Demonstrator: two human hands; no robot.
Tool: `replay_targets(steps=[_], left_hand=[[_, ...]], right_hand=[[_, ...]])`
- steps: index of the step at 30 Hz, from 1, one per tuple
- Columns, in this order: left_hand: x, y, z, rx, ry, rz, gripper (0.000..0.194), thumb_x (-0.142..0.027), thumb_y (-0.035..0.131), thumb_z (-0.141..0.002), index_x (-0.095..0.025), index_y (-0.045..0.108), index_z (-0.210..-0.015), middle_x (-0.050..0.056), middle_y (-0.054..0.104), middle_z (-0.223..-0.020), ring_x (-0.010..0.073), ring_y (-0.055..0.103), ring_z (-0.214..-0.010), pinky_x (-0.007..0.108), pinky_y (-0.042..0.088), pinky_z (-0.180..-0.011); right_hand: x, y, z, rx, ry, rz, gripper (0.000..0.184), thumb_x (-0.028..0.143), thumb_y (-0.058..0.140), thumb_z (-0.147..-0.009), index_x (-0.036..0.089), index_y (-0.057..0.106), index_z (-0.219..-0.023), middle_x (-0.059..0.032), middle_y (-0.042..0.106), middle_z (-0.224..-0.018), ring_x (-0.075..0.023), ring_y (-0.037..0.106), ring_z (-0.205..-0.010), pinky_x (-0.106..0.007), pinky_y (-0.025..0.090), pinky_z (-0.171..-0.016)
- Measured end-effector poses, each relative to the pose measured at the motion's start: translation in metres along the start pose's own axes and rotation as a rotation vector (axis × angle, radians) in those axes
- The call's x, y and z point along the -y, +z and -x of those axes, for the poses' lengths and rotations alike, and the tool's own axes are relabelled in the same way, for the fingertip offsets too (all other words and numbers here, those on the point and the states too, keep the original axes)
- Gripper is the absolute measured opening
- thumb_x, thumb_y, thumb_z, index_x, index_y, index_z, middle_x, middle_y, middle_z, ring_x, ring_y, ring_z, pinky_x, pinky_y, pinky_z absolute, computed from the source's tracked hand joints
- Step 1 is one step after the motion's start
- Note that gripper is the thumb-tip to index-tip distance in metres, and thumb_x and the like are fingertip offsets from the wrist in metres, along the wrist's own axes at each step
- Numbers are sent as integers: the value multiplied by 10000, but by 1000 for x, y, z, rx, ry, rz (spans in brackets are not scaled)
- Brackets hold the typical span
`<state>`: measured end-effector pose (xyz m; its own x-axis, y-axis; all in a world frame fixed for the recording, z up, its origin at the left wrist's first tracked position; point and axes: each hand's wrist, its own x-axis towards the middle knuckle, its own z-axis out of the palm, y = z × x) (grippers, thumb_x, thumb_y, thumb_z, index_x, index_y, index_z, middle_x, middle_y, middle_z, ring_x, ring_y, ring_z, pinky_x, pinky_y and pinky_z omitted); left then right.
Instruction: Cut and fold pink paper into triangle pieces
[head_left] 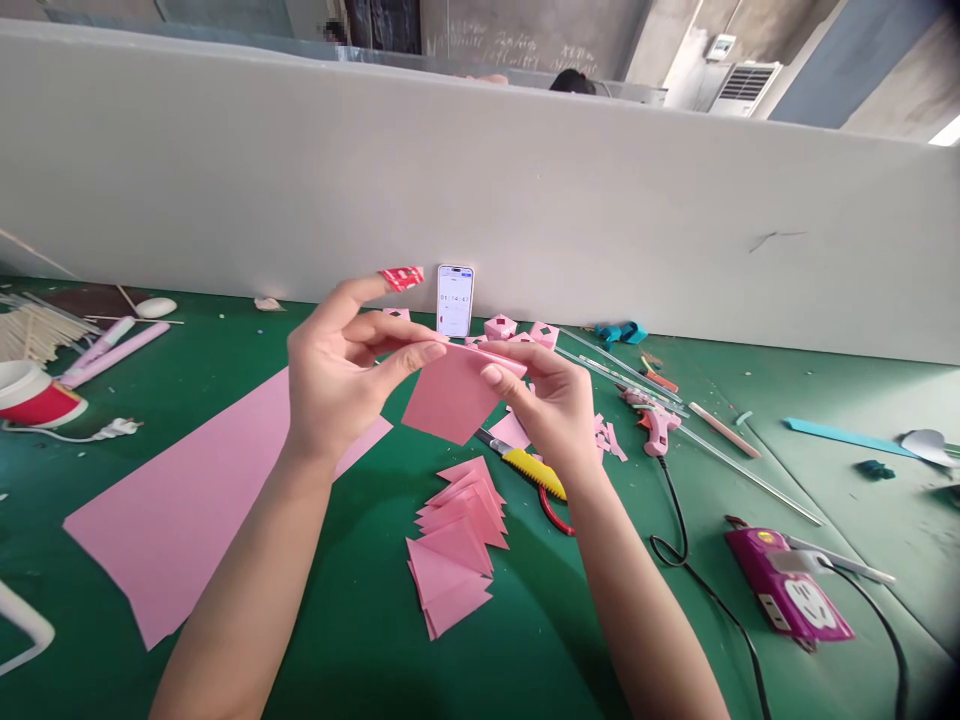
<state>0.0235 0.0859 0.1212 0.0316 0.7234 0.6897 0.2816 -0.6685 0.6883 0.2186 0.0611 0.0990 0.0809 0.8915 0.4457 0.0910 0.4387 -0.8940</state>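
Observation:
A small pink paper square (451, 396) is held up above the table, its top edge folded over into a narrow strip. My left hand (341, 365) pinches the upper left corner between thumb and fingers; its raised index fingertip is wrapped in red-and-white tape (403, 278). On the other side, my right hand (551, 400) grips the folded edge near the right corner, thumb in front. Below the paper lies a fanned pile of pink paper pieces (457, 545). A yellow utility knife (534, 472) rests partly behind my right hand, beside a red handle (555, 512).
A large pink sheet (202, 500) covers the left of the green table. Behind stand a phone (455, 300) and small pink paper shapes (500, 327). To the right are a pink glue gun (658, 428), clear sticks (750, 478) and a purple power strip (787, 585) with cords.

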Motion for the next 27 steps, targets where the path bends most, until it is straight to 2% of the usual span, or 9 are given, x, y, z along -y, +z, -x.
replay_targets(steps=[3, 8, 13, 21, 25, 27], left_hand=[[4, 0, -2, -59, 16, 101, 480, -379, 898, -807, -298, 689, -1231, -25, 828, -893, 224, 810, -870, 411, 665, -947], [7, 2, -5, -94, -61, 198, 537, -365, 974, -693, -289, 733, -1167, -21, 821, -824, 227, 807, -797, 391, 666, -912], [6, 3, -5, -95, -92, 234, 516, -323, 976, -692, -289, 744, -1151, -27, 824, -826, 219, 810, -802, 370, 666, -900], [6, 2, -5, -83, -135, 263, 549, -281, 978, -684, -289, 743, -1180, -31, 820, -819, 216, 810, -817, 361, 665, -893], [5, 2, -5, -66, -190, 314, 617, -261, 972, -693, -296, 708, -1249, -40, 819, -817, 219, 815, -808, 338, 681, -819], [4, 2, -5, -64, -206, 315, 650, -271, 974, -691, -298, 691, -1277, -40, 817, -811, 225, 818, -817, 347, 681, -839]], right_hand=[[-4, -2, -1, -28, -21, -87, 142, 435, 852, -837, 316, 850, -915, -1, 841, -965, -228, 771, -981, -392, 621, -882], [-6, -1, -1, -64, -40, -185, 71, 376, 886, -801, 362, 856, -863, 35, 842, -910, -206, 776, -919, -373, 631, -837], [-4, -2, -1, -85, -32, -195, 104, 383, 872, -816, 368, 859, -919, 24, 846, -994, -218, 777, -978, -394, 636, -868], [-1, -1, 0, -122, -85, -186, 98, 312, 856, -840, 383, 860, -908, 44, 850, -971, -222, 793, -994, -409, 640, -933], [-1, -1, 0, -104, -100, -174, 104, 291, 839, -854, 378, 860, -906, 43, 849, -970, -220, 788, -1003, -409, 638, -935], [-1, -1, 0, -104, -92, -180, 89, 297, 836, -855, 370, 858, -902, 38, 847, -958, -222, 785, -1000, -420, 633, -942]])
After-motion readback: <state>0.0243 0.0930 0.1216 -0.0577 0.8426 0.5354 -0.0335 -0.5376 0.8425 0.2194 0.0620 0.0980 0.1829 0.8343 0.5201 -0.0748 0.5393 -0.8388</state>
